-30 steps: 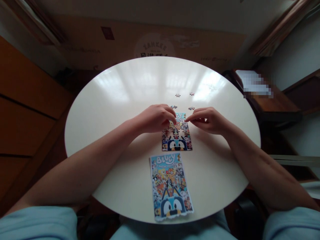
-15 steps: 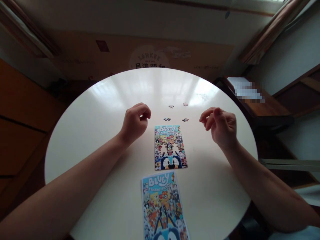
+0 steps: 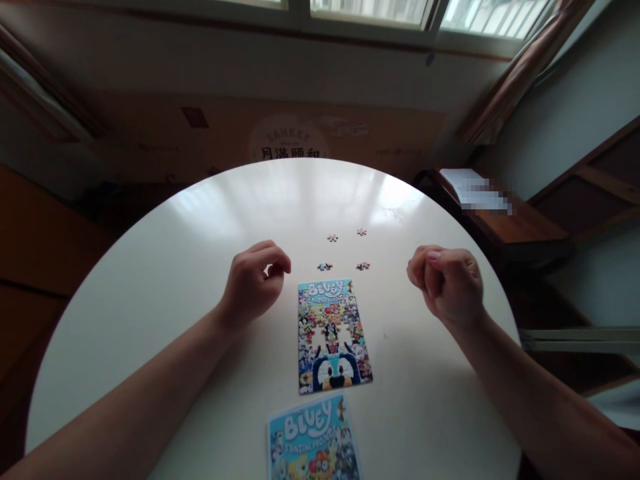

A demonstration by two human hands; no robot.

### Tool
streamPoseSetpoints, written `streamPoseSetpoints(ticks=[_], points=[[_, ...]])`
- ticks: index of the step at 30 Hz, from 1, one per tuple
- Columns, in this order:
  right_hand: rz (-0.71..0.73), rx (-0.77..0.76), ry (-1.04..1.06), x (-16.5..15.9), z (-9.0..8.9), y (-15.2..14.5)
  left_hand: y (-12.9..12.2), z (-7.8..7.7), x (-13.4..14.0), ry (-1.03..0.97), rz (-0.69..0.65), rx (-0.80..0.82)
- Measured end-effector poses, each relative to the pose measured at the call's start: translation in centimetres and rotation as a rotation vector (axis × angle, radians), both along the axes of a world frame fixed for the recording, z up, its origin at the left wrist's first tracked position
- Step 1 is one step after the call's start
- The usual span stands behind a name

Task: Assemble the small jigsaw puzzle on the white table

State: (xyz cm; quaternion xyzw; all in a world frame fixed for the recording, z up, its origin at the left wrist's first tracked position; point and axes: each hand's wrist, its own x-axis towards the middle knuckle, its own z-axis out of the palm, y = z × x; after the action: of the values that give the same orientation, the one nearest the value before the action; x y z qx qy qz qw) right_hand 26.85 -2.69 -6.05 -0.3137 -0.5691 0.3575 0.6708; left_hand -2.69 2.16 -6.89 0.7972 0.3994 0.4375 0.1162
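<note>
A jigsaw puzzle (image 3: pixel 336 373) with a blue cartoon dog lies flat on the white table (image 3: pixel 165 280). Two gaps show in its middle, above the dog's face. Just beyond its far edge are loose puzzle pieces: one at left (image 3: pixel 325 267), one at right (image 3: pixel 363 266), and two farther back (image 3: pixel 333 238) (image 3: pixel 361 232). My left hand (image 3: pixel 257 277) rests left of the puzzle, fingers curled loosely with no object visible in them. To the right of the pieces, my right hand (image 3: pixel 447 283) is closed in a fist; nothing shows in it. Neither hand touches the puzzle.
Nearest me lies a printed picture sheet (image 3: pixel 313 433) with the same design, cut off by the bottom of the view. A wooden side table (image 3: pixel 530 223) with papers stands beyond the round table at right. A large printed box (image 3: pixel 225 133) is behind it.
The view has tilted up, so table items sit lower and more window shows. My right hand's fingers have curled into a fist. My left hand keeps its curled shape; the puzzle and pieces stay put.
</note>
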Motion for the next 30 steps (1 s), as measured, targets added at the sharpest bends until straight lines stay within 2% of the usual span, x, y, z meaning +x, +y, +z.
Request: streamPoseSetpoints(ticks=[5,8,11,14,17,24,30], points=[[-0.073,0.001,0.005,0.6,1.4,0.4,0.4,-0.4,-0.3,-0.016,0.077,0.039],[-0.101,-0.133,-0.077,1.3,2.9,1.5,0.5,-0.4,-0.4,-0.039,0.101,0.055],[-0.063,-0.265,-0.464,1.8,3.5,3.6,0.5,-0.5,-0.5,-0.051,0.12,0.06],[-0.119,-0.23,-0.985,1.4,2.8,6.1,0.6,-0.6,-0.6,-0.037,0.112,0.056],[-0.139,-0.222,-1.258,-0.3,1.7,8.3,0.4,-0.6,-0.5,-0.004,0.08,0.09],[-0.081,-0.268,-1.395,-4.6,0.9,11.8,0.2,-0.2,-0.5,0.04,0.04,0.164],[-0.048,-0.301,-1.442,-5.5,0.7,13.0,0.2,-0.4,-0.3,0.056,0.03,0.18]])
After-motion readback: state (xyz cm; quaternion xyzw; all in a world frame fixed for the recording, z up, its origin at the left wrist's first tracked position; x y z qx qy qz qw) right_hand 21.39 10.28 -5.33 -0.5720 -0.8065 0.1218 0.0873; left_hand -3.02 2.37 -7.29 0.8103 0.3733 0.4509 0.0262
